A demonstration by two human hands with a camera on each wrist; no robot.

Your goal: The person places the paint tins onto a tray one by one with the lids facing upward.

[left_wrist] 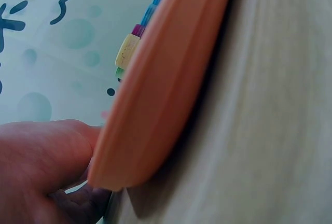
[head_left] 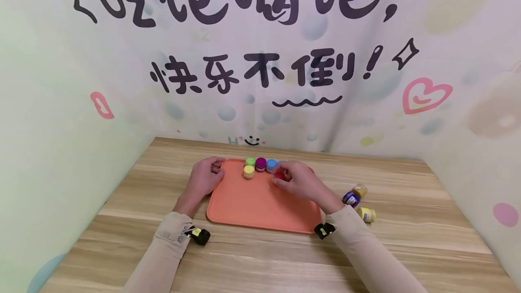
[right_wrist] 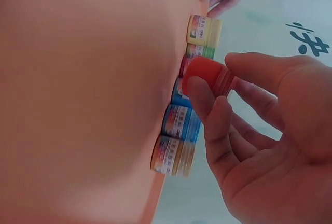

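Observation:
An orange tray (head_left: 264,207) lies on the table. At its far left corner my left hand (head_left: 206,174) grips the rim; in the left wrist view the thumb lies at the rim and the other fingers are partly hidden. My right hand (head_left: 300,178) pinches a small red paint jar (right_wrist: 203,74) between thumb and fingers, over the far part of the tray. Along the tray's far edge stand a green jar (head_left: 250,162), a purple jar (head_left: 261,163), blue jars (right_wrist: 180,122) and an orange-brown jar (right_wrist: 168,155). A yellow jar (head_left: 248,172) stands in front of the green one.
On the table right of the tray, near my right forearm, are a dark blue jar (head_left: 351,199), a gold-brown jar (head_left: 360,190) and a pale yellow jar (head_left: 367,215) lying on its side. A printed cloth wall (head_left: 228,125) rises behind the table (head_left: 252,261).

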